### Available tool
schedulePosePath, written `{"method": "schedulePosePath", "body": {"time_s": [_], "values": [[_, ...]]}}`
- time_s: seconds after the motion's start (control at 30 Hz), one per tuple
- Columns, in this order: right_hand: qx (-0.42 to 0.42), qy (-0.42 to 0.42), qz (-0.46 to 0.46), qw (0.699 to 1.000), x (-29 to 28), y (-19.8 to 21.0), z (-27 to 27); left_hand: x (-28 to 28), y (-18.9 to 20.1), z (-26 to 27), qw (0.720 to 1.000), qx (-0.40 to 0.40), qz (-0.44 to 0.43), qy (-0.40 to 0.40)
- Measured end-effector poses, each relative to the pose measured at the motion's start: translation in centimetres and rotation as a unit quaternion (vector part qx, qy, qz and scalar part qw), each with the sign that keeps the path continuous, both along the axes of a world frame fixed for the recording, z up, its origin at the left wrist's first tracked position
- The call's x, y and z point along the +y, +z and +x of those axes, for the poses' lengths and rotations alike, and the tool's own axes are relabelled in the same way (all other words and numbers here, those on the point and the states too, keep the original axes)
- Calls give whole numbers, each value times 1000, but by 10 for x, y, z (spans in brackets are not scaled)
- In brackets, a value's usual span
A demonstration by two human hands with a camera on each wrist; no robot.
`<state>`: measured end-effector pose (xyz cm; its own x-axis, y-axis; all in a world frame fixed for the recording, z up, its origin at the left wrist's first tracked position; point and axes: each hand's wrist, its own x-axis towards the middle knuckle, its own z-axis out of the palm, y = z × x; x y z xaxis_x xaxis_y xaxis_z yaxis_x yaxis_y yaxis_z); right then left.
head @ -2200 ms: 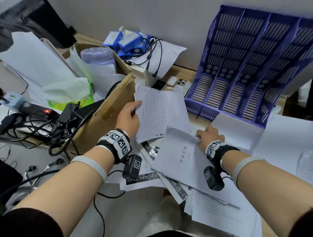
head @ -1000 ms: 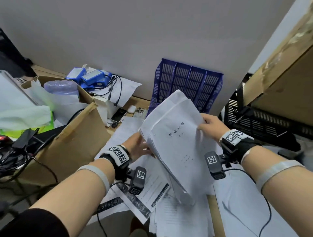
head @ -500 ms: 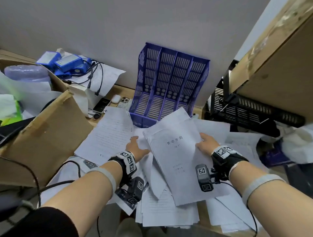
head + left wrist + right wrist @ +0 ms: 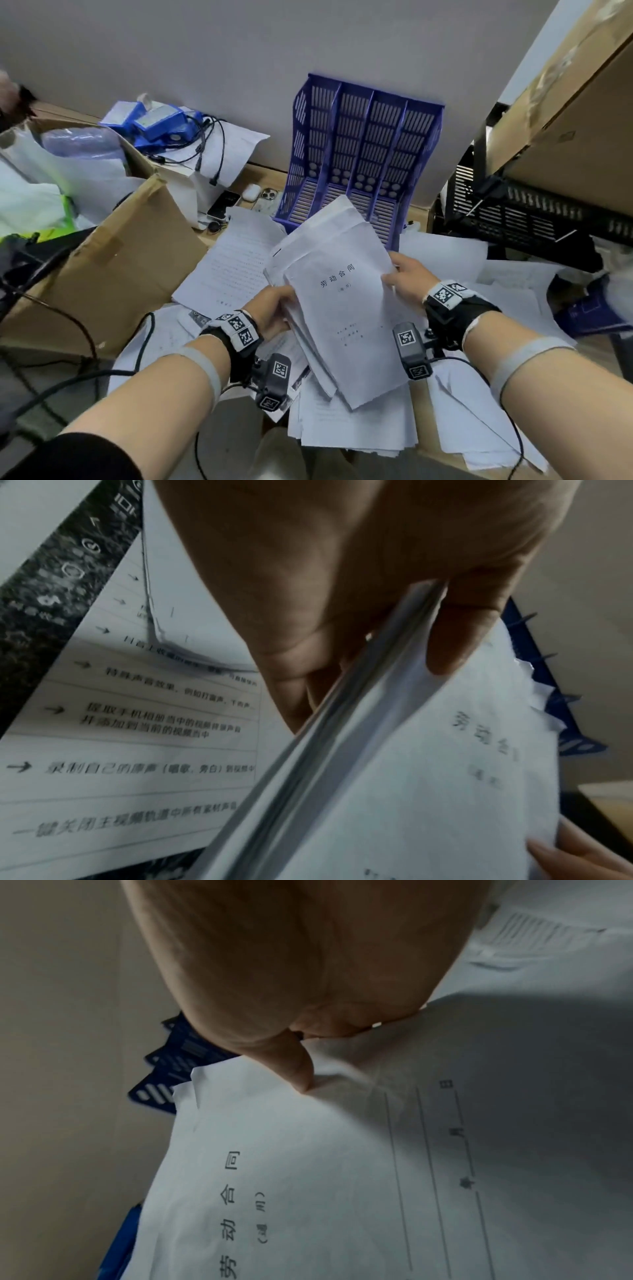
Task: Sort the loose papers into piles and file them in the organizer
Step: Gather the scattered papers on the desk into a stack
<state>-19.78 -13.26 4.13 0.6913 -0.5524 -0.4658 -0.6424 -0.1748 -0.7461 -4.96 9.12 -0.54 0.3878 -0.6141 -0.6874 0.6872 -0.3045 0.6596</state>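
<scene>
Head view, paper stack (image 4: 342, 308) between hands, left grip (image 4: 274, 313), right grip (image 4: 406, 279) both clamped on edges

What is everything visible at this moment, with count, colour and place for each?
Held paper stack: one, white, top sheet printed, raised between both hands in front of the organizer.
File organizer: one, blue-purple, four slots, all without papers, against the wall.
Loose papers: many, white, spread over the desk under the hands.
Cardboard box: one, brown, left.
Blue devices: several with black cables, back left.
Phones: two, beside a white earbud case, left of the organizer.
Wire rack: one, black, right.
Left hand: grips the stack's left edge.
Right hand: pinches its right edge.
</scene>
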Motion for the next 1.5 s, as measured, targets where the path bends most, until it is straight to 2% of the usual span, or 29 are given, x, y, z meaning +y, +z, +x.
{"method": "schedulePosePath", "body": {"time_s": [0.13, 0.23, 0.33, 0.4, 0.47, 0.5, 0.57, 0.6, 0.67, 0.77, 0.83, 0.9, 0.97, 1.07, 1.2, 1.3, 1.5], "values": [[7, 32, -57, 998, 13, 13, 36, 20, 30, 12, 999, 10, -47, -23], [-12, 53, -78, 995, 26, 24, 62, 33, 48, 20, 997, -51, -47, -29], [-46, 66, -95, 992, 38, 32, 84, 41, 52, 33, 988, -141, -1, 70], [-64, 17, -116, 991, 43, 31, 93, 52, 49, 49, 978, -163, 16, 130], [-19, -31, -165, 986, 43, 26, 94, 67, 49, 63, 972, -157, 33, 172], [24, -41, -148, 988, 43, 23, 93, 74, 48, 68, 971, -153, 34, 183], [101, -32, -26, 994, 47, 16, 85, 86, 56, 72, 966, -151, 24, 207], [134, -26, 48, 989, 50, 11, 82, 91, 58, 74, 964, -160, 47, 209], [164, -12, 136, 977, 55, 0, 77, 103, 54, 79, 958, -186, 111, 188], [83, -80, 232, 966, 60, -14, 79, 112, 41, 87, 964, -156, 113, 185], [27, -87, 241, 966, 66, -11, 84, 111, 30, 86, 970, -59, 25, 236], [-5, -90, 224, 970, 70, -6, 91, 106, 28, 83, 961, 11, -57, 271], [-22, -106, 177, 978, 67, -1, 103, 106, 23, 87, 963, 25, -87, 255], [-28, -84, 67, 994, 55, 13, 121, 116, 15, 102, 965, 1, -51, 257], [3, -24, -52, 998, 41, 29, 137, 121, 0, 114, 970, -100, 2, 220], [-3, 20, -95, 995, 48, 50, 154, 118, -12, 111, 971, -120, 21, 204], [-29, 105, -143, 984, 66, 76, 206, 113, -27, 104, 974, -130, 2, 183]]}}
